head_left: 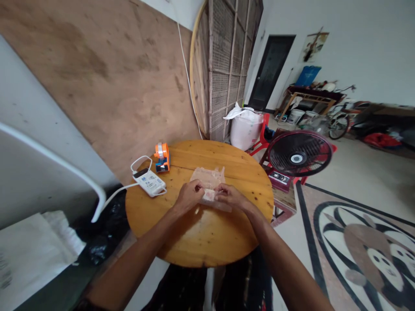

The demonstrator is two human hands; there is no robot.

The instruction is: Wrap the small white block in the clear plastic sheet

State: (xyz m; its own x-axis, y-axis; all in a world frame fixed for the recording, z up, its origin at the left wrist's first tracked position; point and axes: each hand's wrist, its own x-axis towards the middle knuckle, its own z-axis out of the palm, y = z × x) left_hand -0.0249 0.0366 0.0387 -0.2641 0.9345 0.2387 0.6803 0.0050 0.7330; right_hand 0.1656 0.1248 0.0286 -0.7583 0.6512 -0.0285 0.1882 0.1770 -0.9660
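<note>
A clear, crinkled sheet of bubble wrap (207, 174) lies on the round wooden table (207, 242) in front of me. On its near part rests a small whitish, flat item with faint reddish marks (209, 195); its kind is not clear. My left hand (190, 193) pinches the wrap at the item's left side, fingers closed. From the right, my right hand (231, 195) grips the wrap beside the item, its fingers bent and pressed together. Some of the wrap pokes out toward me below the right hand. The fingertips partly hide the item's ends.
An orange and blue tape dispenser (162, 156) stands at the table's back left. Near it lies a white power strip (149, 182) with its cord running left. A dark red fan (296, 157) stands beyond the right edge, and a white sack (246, 127) behind.
</note>
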